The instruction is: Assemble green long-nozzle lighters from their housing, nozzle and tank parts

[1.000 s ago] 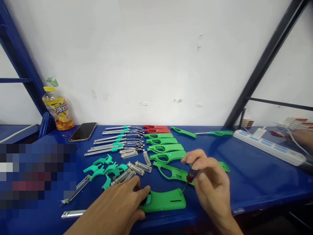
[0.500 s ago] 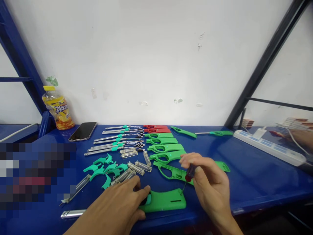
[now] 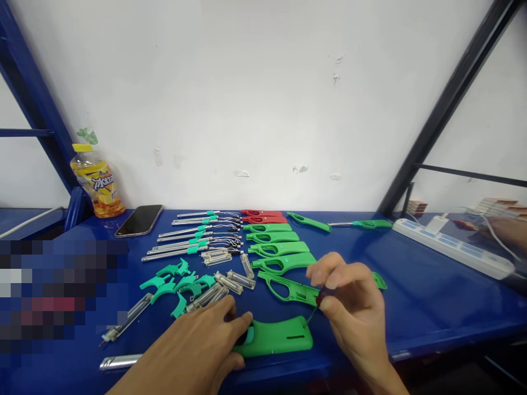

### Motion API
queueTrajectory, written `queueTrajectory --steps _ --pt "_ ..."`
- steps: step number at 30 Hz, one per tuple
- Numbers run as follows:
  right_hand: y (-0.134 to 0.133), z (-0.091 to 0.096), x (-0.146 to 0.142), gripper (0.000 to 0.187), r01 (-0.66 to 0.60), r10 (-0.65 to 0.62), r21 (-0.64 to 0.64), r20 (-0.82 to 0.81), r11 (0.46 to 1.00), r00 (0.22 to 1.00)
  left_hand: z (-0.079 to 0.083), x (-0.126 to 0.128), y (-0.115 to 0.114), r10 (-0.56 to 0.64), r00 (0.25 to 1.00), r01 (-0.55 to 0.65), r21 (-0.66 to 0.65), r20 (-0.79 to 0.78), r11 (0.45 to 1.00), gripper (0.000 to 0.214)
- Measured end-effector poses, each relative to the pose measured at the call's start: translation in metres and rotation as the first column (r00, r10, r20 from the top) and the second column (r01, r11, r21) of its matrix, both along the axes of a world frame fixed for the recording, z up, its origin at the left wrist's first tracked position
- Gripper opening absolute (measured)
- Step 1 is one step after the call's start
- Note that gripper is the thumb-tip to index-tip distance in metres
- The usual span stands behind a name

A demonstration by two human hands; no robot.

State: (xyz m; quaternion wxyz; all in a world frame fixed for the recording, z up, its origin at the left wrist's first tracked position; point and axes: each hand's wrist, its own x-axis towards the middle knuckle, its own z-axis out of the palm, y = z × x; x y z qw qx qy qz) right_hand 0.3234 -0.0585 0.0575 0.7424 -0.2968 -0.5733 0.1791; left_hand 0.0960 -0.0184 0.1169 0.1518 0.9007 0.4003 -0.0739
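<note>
A green long-necked lighter (image 3: 275, 336) lies along the front of the table, its silver tube (image 3: 119, 361) sticking out to the left. My left hand (image 3: 214, 334) is closed around its handle near the teal trigger. My right hand (image 3: 349, 307) pinches the dark red handle of a small screwdriver (image 3: 323, 296). The screwdriver leans to the right, and its thin shaft meets the lighter's right end at the upper corner. Just behind lies an open green lighter shell (image 3: 288, 289), partly hidden by my right hand.
Teal triggers (image 3: 191, 285) and clear fuel tanks (image 3: 230, 282) lie left of centre. Behind them are rows of metal tubes with wires (image 3: 185, 238), green shells (image 3: 278, 249) and red shells (image 3: 263, 213). A phone (image 3: 140, 221), a drink bottle (image 3: 96, 184) and a power strip (image 3: 453, 248) stand farther out.
My right hand has turned the screwdriver and tilted its handle farther right and lower, the tip staying at the lighter's corner. My left hand has hardly moved.
</note>
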Motion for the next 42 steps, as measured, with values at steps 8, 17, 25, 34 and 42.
queueTrajectory --steps 8,17,25,34,42 --pt "-0.001 -0.001 0.002 0.007 0.035 -0.034 -0.050 0.027 0.998 0.999 -0.001 -0.001 0.001 -0.014 0.999 0.015 0.016 -0.032 1.000 0.049" --pt "-0.004 0.001 0.000 0.011 0.011 -0.009 -0.044 0.028 0.999 1.000 -0.009 -0.006 -0.002 0.023 0.998 -0.025 0.033 0.059 0.999 0.046" --pt "-0.001 0.001 0.000 0.009 0.045 -0.045 0.011 0.020 0.999 0.999 -0.004 -0.002 -0.003 0.008 1.000 -0.008 0.053 -0.004 0.999 0.046" --pt "-0.003 0.001 -0.001 0.008 0.097 -0.097 0.006 0.002 0.995 0.995 -0.008 -0.004 -0.002 0.003 1.000 -0.004 0.047 0.031 0.999 0.044" --pt "0.001 -0.002 0.008 0.012 0.258 -0.252 0.023 -0.145 0.966 0.957 -0.010 -0.011 -0.005 -0.101 0.994 0.088 0.206 0.052 0.974 0.041"
